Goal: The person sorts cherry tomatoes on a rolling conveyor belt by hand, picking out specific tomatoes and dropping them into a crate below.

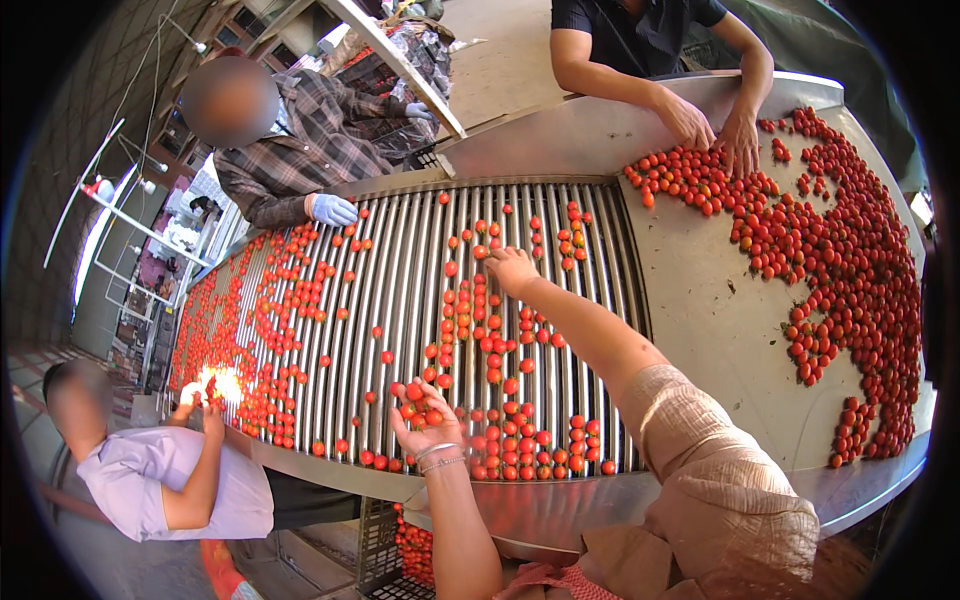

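Note:
My left hand (pixel 427 424), with bracelets at its wrist, is turned palm up over the near side of a metal roller conveyor (pixel 409 277) and holds several small red tomatoes. Farther across the rollers, my right hand (pixel 511 270) reaches out with its fingertips at a tomato (pixel 480 252); whether it grips that one cannot be made out. Rows of cherry tomatoes (pixel 463 307) lie in the grooves between the rollers around both hands.
A sheet-metal table (pixel 697 300) bearing a large heap of tomatoes (pixel 862 247) adjoins on the right. A co-worker's bare hands (pixel 712 139) touch the heap. A gloved co-worker's hand (pixel 332 210) rests at the far edge; another person stands lower left. A plastic crate (pixel 375 536) holds tomatoes below.

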Demonstrator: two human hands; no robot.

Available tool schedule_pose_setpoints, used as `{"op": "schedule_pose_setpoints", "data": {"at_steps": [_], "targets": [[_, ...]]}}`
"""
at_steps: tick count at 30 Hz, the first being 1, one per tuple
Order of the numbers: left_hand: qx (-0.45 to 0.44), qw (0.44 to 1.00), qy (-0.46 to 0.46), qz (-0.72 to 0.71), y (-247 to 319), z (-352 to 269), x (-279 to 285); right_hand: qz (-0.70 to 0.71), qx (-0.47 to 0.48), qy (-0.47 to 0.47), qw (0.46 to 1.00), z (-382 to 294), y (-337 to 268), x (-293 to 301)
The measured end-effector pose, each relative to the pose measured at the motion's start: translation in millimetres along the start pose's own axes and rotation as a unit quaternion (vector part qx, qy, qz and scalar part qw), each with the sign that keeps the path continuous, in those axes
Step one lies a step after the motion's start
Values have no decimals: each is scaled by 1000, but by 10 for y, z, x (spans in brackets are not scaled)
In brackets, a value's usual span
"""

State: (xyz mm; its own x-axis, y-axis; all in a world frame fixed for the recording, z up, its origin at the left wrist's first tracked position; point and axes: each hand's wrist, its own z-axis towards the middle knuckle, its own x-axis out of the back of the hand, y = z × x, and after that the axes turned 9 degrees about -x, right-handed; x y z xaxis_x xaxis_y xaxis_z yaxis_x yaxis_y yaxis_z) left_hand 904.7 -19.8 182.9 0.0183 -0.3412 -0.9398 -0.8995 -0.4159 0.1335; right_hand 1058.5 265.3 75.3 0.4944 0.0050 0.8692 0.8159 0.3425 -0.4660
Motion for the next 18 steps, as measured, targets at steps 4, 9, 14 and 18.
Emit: {"op": "schedule_pose_setpoints", "data": {"at_steps": [4,9,14,18], "targets": [[26,1000,8,-15,-234,255,136,-90,39,-14,995,218,111,-215],[16,1000,-4,-19,-260,275,210,20,100,14,995,63,198,-322],[10,1000,-8,-16,-489,438,337,140,-168,96,971,415,842,-368],[18,1000,-20,2,-707,590,518,-10,-109,92,990,562,1381,-512]]}}
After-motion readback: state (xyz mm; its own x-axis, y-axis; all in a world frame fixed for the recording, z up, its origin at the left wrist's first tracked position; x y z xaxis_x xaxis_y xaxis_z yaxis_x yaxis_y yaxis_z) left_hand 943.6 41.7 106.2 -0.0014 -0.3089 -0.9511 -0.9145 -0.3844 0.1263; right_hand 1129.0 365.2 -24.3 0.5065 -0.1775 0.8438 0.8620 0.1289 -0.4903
